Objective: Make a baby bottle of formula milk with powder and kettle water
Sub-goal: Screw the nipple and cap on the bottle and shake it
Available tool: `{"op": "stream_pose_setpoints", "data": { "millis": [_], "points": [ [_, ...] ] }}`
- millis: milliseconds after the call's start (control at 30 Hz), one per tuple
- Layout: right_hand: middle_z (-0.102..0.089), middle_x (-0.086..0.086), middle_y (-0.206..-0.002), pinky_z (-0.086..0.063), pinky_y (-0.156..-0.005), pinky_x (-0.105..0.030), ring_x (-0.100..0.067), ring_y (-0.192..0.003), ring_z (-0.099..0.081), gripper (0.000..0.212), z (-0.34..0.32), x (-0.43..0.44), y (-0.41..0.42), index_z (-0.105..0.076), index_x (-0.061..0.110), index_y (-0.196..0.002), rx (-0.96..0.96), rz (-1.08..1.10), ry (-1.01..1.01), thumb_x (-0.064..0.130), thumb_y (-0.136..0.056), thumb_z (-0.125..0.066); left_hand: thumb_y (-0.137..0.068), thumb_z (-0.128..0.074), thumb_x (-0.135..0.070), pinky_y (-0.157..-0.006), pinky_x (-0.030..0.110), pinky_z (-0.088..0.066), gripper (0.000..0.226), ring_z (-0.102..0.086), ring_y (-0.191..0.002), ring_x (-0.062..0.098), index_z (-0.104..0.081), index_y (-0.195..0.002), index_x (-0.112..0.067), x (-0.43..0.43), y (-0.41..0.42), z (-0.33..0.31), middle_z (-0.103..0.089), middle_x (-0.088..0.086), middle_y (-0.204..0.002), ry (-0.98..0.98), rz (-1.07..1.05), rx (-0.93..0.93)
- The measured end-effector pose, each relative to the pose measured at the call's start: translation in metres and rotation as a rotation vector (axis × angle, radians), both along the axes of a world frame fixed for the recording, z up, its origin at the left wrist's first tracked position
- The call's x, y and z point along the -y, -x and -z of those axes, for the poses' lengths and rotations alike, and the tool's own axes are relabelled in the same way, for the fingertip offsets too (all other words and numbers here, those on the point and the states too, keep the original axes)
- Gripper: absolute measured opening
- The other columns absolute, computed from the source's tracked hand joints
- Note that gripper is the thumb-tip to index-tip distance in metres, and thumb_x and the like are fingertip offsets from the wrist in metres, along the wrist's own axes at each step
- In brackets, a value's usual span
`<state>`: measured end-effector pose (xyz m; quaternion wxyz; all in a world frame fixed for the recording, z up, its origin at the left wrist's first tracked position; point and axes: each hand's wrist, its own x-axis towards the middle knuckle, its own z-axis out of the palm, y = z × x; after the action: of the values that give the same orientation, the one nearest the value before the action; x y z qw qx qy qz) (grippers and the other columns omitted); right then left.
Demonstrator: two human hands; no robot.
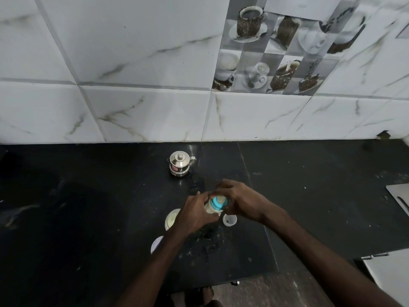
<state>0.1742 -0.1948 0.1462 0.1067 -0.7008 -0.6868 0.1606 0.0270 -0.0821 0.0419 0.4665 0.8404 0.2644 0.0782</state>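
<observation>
A baby bottle (pixel 213 208) with a blue collar and pale teat is held tilted over the black counter (pixel 88 207). My left hand (pixel 194 214) grips its milky body from the left. My right hand (pixel 239 201) wraps the blue collar from the right. A small steel kettle (pixel 180 163) with its lid on stands behind the hands, near the wall. An open powder container (pixel 171 219) with pale powder sits just left of my left wrist, partly hidden by it. A clear bottle cap (pixel 229 220) rests on the counter under my right wrist.
A round white lid (pixel 156 243) lies by my left forearm. Spilled specks dot the counter in front of the bottle. A steel sink edge (pixel 399 197) shows at the far right. The tiled wall runs along the counter's back. The counter's front edge is near, with floor below.
</observation>
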Motion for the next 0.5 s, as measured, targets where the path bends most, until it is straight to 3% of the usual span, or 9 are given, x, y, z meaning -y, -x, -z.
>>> {"op": "stream_pose_setpoints", "data": {
  "millis": [67, 167, 267, 367, 433, 500],
  "points": [
    [-0.063, -0.002, -0.115, -0.052, -0.084, -0.024, -0.014, -0.097, -0.062, 0.042, 0.002, 0.002, 0.003, -0.070, 0.020, -0.123, 0.011, 0.054, 0.024, 0.019, -0.082, -0.079, -0.075, -0.085, -0.038, -0.110, 0.030, -0.045, 0.058, -0.058, -0.119, 0.003, -0.063, -0.128, -0.026, 0.004, 0.001, -0.002, -0.072, -0.009, -0.121, 0.002, -0.005, -0.036],
    [-0.061, 0.000, -0.099, -0.052, -0.071, -0.032, -0.016, -0.081, -0.059, 0.035, 0.011, 0.000, 0.009, -0.069, 0.016, -0.106, 0.073, 0.224, 0.064, 0.040, -0.082, -0.078, -0.073, -0.083, -0.043, -0.095, 0.032, -0.056, 0.061, -0.066, -0.107, 0.005, -0.063, -0.129, -0.032, 0.008, 0.004, -0.006, -0.073, -0.013, -0.114, -0.013, -0.033, -0.028],
    [-0.060, -0.003, -0.085, -0.043, -0.062, -0.034, -0.021, -0.067, -0.053, 0.043, 0.018, 0.000, 0.010, -0.059, 0.014, -0.088, 0.136, 0.393, 0.126, 0.054, -0.083, -0.074, -0.072, -0.083, -0.046, -0.085, 0.032, -0.058, 0.059, -0.068, -0.100, 0.009, -0.063, -0.127, -0.034, 0.015, 0.006, -0.010, -0.073, -0.011, -0.110, -0.036, -0.044, -0.022],
    [-0.066, 0.001, -0.093, -0.049, -0.066, -0.032, -0.019, -0.079, -0.064, 0.045, 0.011, 0.002, 0.008, -0.066, 0.016, -0.105, 0.073, 0.334, 0.157, 0.051, -0.080, -0.078, -0.072, -0.082, -0.048, -0.086, 0.036, -0.059, 0.061, -0.068, -0.101, 0.012, -0.062, -0.128, -0.034, 0.019, 0.006, -0.012, -0.071, -0.009, -0.113, -0.051, -0.063, -0.029],
    [-0.060, 0.001, -0.077, -0.043, -0.057, -0.031, -0.018, -0.064, -0.058, 0.035, 0.004, -0.002, 0.012, -0.062, 0.014, -0.083, 0.113, 0.395, 0.152, 0.047, -0.086, -0.073, -0.071, -0.083, -0.045, -0.088, 0.035, -0.059, 0.060, -0.068, -0.102, 0.011, -0.064, -0.127, -0.033, 0.021, 0.006, -0.014, -0.073, -0.009, -0.112, -0.050, -0.079, -0.005],
    [-0.053, -0.001, -0.069, -0.037, -0.051, -0.029, -0.015, -0.055, -0.049, 0.049, 0.000, -0.002, 0.013, -0.053, 0.014, -0.071, 0.198, 0.514, 0.228, 0.057, -0.089, -0.067, -0.071, -0.083, -0.042, -0.088, 0.036, -0.059, 0.059, -0.069, -0.102, 0.011, -0.065, -0.126, -0.032, 0.022, 0.005, -0.014, -0.074, -0.009, -0.112, -0.054, -0.074, 0.009]
  ]
}}
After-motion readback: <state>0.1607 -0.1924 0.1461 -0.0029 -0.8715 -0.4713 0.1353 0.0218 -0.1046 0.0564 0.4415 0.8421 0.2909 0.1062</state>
